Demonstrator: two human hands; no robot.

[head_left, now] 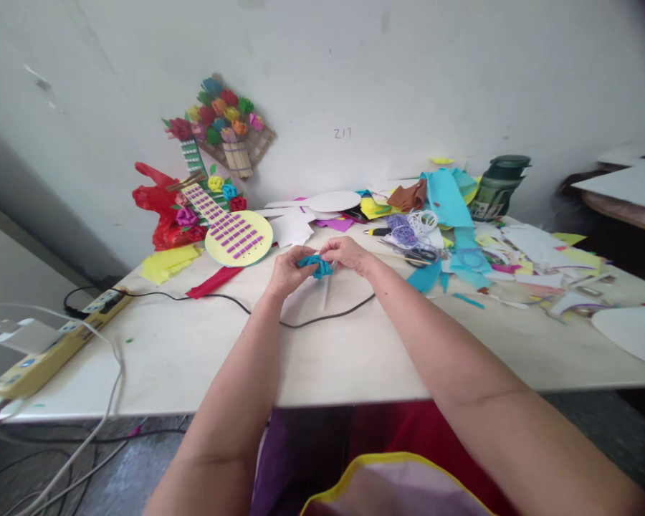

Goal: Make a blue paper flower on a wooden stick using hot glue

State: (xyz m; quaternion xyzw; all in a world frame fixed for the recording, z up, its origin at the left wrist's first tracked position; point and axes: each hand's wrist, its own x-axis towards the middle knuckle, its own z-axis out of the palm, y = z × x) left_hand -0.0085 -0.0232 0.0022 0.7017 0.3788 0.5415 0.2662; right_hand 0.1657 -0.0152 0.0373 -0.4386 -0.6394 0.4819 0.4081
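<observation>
Above the middle of the table, a blue crepe-paper flower point(318, 267) sits between my two hands. My left hand point(292, 271) is closed around its left side, thumb and fingers on the folds. At its upper right edge, the fingers of my right hand point(347, 256) are pinched together against the paper. Just below the flower is a thin whitish stick point(325, 292), its upper end hidden behind the flower; I cannot tell if it is attached. A black cord point(301, 325) crosses the tabletop under my hands.
A yellow guitar-shaped craft point(239, 238), red paper strip point(213, 282) and yellow paper point(170, 263) lie left. A power strip point(59, 344) runs along the left edge. Scissors point(416, 254), string point(403, 231), blue crepe paper point(446, 201), scraps point(537, 251) and a green bottle point(499, 188) are right.
</observation>
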